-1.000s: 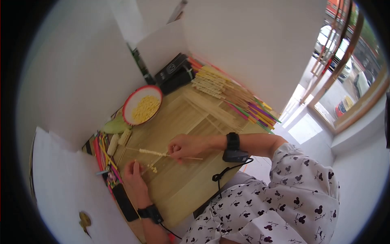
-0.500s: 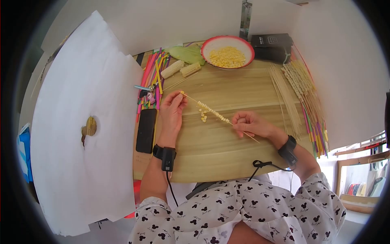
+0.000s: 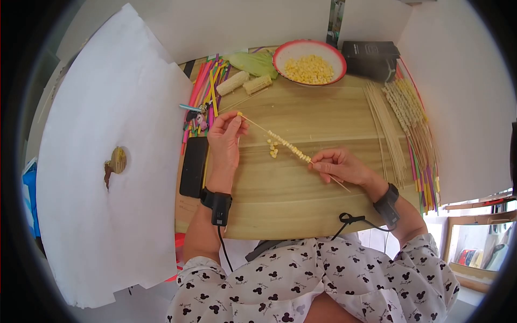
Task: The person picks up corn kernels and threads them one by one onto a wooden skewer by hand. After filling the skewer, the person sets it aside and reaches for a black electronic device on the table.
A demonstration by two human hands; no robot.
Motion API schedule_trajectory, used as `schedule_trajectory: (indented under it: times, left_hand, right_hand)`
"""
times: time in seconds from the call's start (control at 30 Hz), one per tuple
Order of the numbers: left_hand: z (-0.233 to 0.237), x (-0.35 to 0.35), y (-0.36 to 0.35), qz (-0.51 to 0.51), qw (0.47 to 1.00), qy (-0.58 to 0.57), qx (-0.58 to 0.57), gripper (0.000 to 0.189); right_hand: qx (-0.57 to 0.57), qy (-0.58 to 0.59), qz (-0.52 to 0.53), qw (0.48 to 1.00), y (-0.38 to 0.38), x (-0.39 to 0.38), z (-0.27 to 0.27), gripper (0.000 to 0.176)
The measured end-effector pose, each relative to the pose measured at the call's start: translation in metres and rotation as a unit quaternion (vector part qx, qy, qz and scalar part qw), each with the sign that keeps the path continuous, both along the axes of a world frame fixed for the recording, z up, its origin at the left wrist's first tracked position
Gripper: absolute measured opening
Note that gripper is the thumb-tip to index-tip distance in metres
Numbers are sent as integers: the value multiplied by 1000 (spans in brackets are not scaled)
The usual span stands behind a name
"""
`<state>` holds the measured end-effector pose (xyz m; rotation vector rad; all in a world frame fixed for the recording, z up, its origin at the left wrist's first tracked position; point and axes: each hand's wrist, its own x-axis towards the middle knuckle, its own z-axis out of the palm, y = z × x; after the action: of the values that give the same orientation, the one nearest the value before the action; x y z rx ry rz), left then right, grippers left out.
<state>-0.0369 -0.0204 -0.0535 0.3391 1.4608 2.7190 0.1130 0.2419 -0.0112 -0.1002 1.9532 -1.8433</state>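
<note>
A thin wooden skewer (image 3: 256, 124) slants across the middle of the view, with a row of corn kernels (image 3: 290, 147) threaded along its central stretch. My right hand (image 3: 347, 168) pinches it just below the row, and its bare lower end sticks out past my fingers. At the upper end, my left hand (image 3: 225, 142) is closed with thumb and fingertips on a yellow corn kernel (image 3: 239, 114) right at the skewer's tip. Several loose kernels (image 3: 273, 153) lie on the wooden table (image 3: 291, 202) beneath the skewer.
A red-rimmed bowl (image 3: 277, 69) of kernels stands at the back, beside a black box (image 3: 371, 51). Bare corncobs (image 3: 233, 83) and a green husk (image 3: 256, 63) lie left of it. Colored sticks (image 3: 200, 89) and a phone (image 3: 194, 168) line the left; plain skewers (image 3: 389, 134) and filled skewers (image 3: 406, 105) the right.
The view has shifted slightly. My left hand has risen a little with the kernel at the skewer's tip, and my right hand now grips closer to the threaded row.
</note>
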Motion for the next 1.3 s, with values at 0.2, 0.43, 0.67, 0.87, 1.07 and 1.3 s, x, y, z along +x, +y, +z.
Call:
schedule_trajectory:
  times: [0.2, 0.43, 0.67, 0.87, 1.07, 1.3]
  left_hand:
    - [1, 2, 2, 49, 997, 41, -52, 14]
    - [5, 5, 5, 91, 987, 61, -118, 12]
    - [6, 9, 7, 120, 968, 110, -189, 11]
    - [3, 8, 7, 128, 959, 142, -207, 11]
    - [7, 11, 8, 118, 959, 138, -217, 11]
    - [6, 13, 11, 112, 962, 142, -207, 13]
  right_hand:
    - [1, 2, -1, 1000, 0, 0, 1, 19]
    - [-14, -1, 3, 1000, 0, 1, 1, 17]
    - [-11, 5, 2, 1000, 3, 1, 0, 16]
    - [-1, -3, 9, 1000, 5, 1, 0, 16]
    - [-10, -4, 18, 1000, 7, 1, 6, 15]
    - [-10, -4, 28, 1000, 10, 0, 8, 15]
